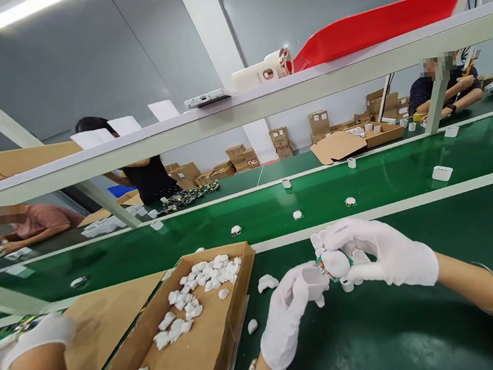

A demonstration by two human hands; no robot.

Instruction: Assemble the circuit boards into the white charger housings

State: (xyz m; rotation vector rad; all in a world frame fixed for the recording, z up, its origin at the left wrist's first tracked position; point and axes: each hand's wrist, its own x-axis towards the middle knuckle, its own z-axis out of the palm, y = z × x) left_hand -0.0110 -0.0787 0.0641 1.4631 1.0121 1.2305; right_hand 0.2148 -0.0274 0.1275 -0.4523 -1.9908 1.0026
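In a white glove, my left hand [283, 315] is closed around a small white plastic housing [315, 278], tipped with its hollow side upward. My right hand [386, 253], also gloved, pinches a rounded white part with a green circuit board [336, 263] at its edge. That part is right beside the housing; whether the two touch I cannot tell. Several white housings [347, 285] stand on the green table behind and below my right fingers, partly hidden by them. Left of my left hand lie loose white pieces [267, 283] on the table.
A cardboard tray [221, 350] with many white pieces stands at my left. A co-worker's gloved hand [47, 335] is beyond it. Across the front runs a green conveyor [266, 206] carrying scattered parts. Above it, a shelf [264, 99] holds a phone and a red tray. Other people sit opposite.
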